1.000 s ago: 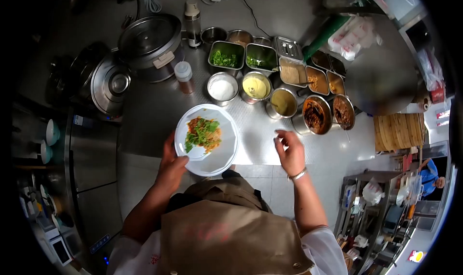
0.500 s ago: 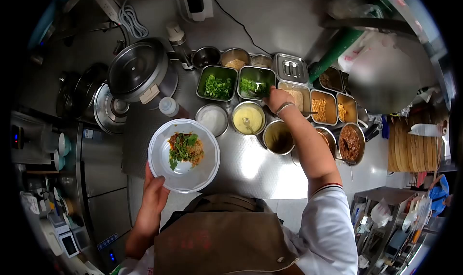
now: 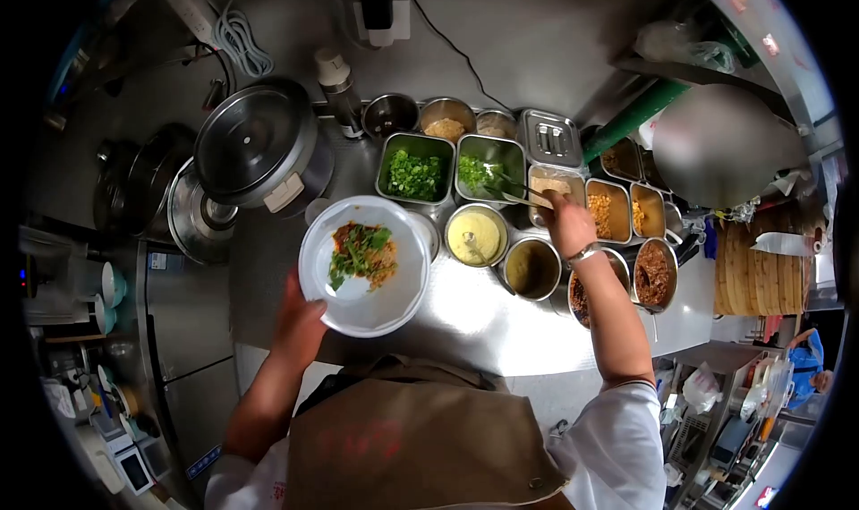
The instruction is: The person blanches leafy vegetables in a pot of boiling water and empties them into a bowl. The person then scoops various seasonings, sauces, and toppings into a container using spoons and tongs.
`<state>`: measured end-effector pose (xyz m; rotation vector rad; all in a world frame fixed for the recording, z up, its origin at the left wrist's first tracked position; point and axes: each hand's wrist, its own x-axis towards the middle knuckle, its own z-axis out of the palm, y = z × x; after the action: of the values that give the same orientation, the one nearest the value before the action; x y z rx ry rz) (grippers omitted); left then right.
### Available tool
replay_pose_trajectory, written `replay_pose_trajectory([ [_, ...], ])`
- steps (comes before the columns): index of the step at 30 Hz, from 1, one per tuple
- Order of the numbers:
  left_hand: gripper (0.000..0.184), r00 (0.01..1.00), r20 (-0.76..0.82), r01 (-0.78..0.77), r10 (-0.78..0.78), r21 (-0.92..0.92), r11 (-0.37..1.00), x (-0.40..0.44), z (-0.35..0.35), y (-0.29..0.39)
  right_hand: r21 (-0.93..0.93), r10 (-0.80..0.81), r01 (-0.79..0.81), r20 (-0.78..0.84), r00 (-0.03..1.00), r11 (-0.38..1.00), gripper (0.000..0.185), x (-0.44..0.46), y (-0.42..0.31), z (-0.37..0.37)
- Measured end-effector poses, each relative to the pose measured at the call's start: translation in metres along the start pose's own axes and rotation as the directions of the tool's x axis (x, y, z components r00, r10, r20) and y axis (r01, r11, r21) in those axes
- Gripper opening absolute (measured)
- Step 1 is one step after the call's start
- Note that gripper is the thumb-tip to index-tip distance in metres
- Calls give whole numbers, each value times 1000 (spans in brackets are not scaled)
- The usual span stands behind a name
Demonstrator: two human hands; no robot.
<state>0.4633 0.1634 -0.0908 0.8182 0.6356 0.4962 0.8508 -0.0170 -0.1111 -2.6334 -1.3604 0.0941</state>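
A white plastic bowl [image 3: 403,295] is held at its left side by my left hand [image 3: 300,327], thumb near the rim. Inside it lie leafy greens [image 3: 360,258], red sauce and a tan crumbly topping [image 3: 380,268]. My right hand [image 3: 570,224] grips metal tongs [image 3: 523,195], whose tips reach over the square tray [image 3: 519,165] of light-green chopped vegetable [image 3: 477,172]. Beside it stands a tray of darker chopped greens [image 3: 415,175]. Below the tongs is a round pot of pale yellow sauce [image 3: 474,234] with a spoon in it.
Right of my right hand stand trays of yellow pieces [image 3: 600,215] and a pot of reddish-brown sauce [image 3: 653,273]. A large lidded cooker [image 3: 250,143] is at the left. A green pipe [image 3: 640,121] slants at the back right, near bamboo steamers [image 3: 761,273].
My right hand has moved right and toward me, away from the light-green tray, and the tongs now show. The bowl in my left hand has shifted right and slightly forward.
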Motion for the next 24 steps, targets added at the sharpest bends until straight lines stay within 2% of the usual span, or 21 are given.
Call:
replay_pose_trajectory([
  [1,82,1000,21,2,-1,-21,1000,6,5,5,5,91,-91,30,995,996,30,-4,-2,-3],
  [2,80,1000,-8,4,-4,-2,1000,10,7,7,20,106,-105,-47,993,994,30,-9,2,2],
  [4,78,1000,-3,20,-20,47,999,20,7,9,30,25,-22,-113,993,999,31,-17,12,3],
  [6,77,998,18,64,-66,78,995,31,10,13,123,-80,125,-318,945,984,30,-24,6,-22],
  [8,80,997,22,73,-76,121,990,38,11,14,269,-96,187,-318,943,945,28,-35,-24,-72],
  [9,80,996,39,79,-85,145,986,44,10,13,280,-152,238,-297,943,930,27,-40,-33,-86],
  [12,83,993,74,81,-96,182,980,52,21,14,142,-469,500,-206,859,854,31,-46,-56,-109],
  [13,84,991,91,80,-98,187,979,56,24,12,131,-524,552,-194,829,824,35,-43,-62,-108],
  [16,86,988,104,92,-116,216,972,60,35,10,54,-580,604,-221,784,795,32,-30,-72,-97],
  [24,91,984,119,87,-129,308,948,60,47,6,-71,-670,667,-135,730,741,34,-8,-73,-89],
])
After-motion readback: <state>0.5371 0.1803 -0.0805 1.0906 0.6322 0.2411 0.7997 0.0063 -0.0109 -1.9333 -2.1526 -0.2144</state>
